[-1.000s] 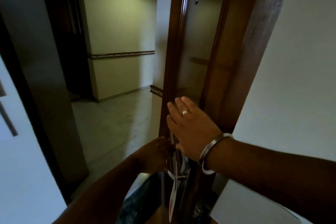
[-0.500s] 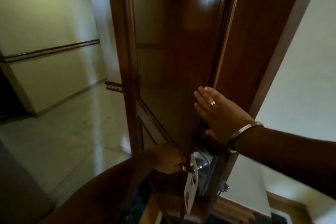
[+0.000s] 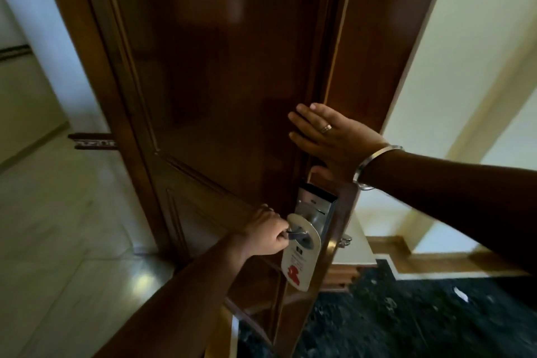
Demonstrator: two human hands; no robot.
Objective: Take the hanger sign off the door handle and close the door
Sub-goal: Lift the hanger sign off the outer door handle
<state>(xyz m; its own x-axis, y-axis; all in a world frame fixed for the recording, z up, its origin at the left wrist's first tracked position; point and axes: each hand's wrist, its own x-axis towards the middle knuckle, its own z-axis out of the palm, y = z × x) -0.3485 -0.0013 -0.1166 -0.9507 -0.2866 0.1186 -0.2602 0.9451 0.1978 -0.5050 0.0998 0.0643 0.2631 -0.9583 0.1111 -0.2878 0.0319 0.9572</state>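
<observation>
A dark brown wooden door stands open with its outer face toward me. A white hanger sign with a red mark hangs from the metal door handle below the silver lock plate. My left hand is closed around the end of the handle, just left of the sign. My right hand lies flat with fingers spread on the door's edge, above the lock plate. A ring and a metal bangle are on that hand and wrist.
The door frame and a cream wall stand to the right. A light tiled corridor floor lies to the left. Dark speckled carpet covers the floor at lower right, beyond a wooden threshold.
The door's outer face has swung further into view and the sign now shows its printed side. My left hand kept its hold on the handle. My right hand stayed flat on the door edge.
</observation>
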